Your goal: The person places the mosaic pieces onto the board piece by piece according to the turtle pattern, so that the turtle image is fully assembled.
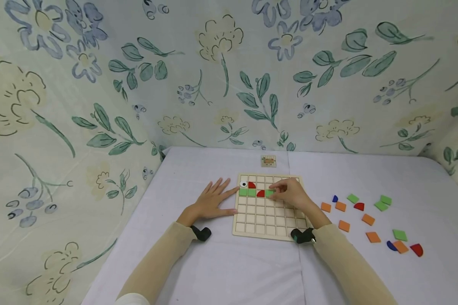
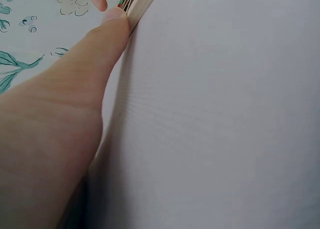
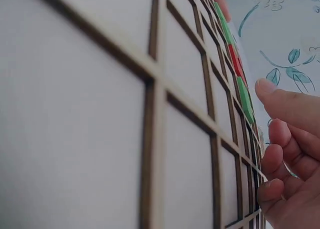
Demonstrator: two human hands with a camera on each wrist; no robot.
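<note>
Left hand [image 1: 208, 204] lies fingers spread at the gridded board [image 1: 250, 219]'s left edge. Right hand [image 1: 293, 195], fingers bent, is at the green tile [image 1: 269, 193] in the second row; whether pinching cannot be determined.

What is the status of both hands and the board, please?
Left hand spread, touching board. Right hand at fourth-column green tile, grip unclear. Right hand hides part of board.

I'd call the board [image 1: 259, 219] plain matt wood, its face ridged; the tiles [image 1: 373, 237] over to the right look smooth and flat, with little shine; the tablecloth [image 1: 229, 271] is matt cloth, lightly creased, the far curtain [image 1: 229, 108] printed cloth, and the sleeves [image 1: 156, 258] soft, dull fabric
</note>
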